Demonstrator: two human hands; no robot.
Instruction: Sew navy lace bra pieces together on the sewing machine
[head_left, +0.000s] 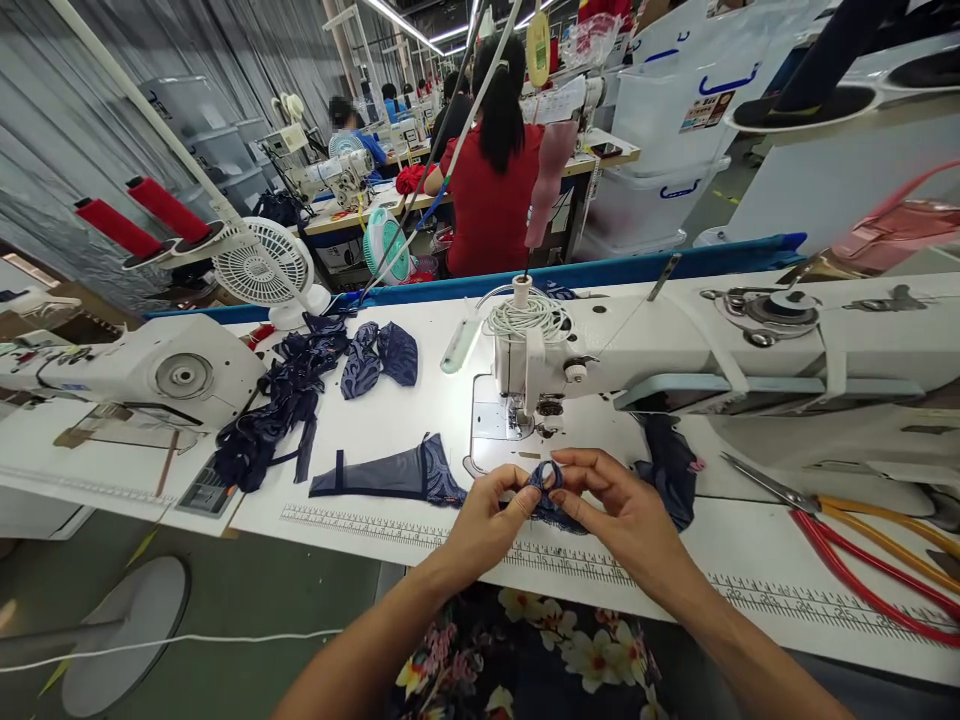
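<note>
My left hand [489, 522] and my right hand [616, 512] meet over the front of the white table [390, 415], both pinching a small piece of navy lace fabric [546, 492] between thumb and fingers. The piece is bent into a loop between the two hands. It sits just in front of the needle area [534, 418] of the white sewing machine [675, 350]. A flat navy mesh-and-lace panel [390, 474] lies on the table left of my left hand. More navy fabric [670, 462] lies behind my right hand.
A heap of navy lace pieces [285, 400] lies at the left by a small white fan [262, 265]. Scissors with red and orange handles [847, 525] lie at the right. A second machine [142, 370] stands at far left. A person in red [491, 190] sits ahead.
</note>
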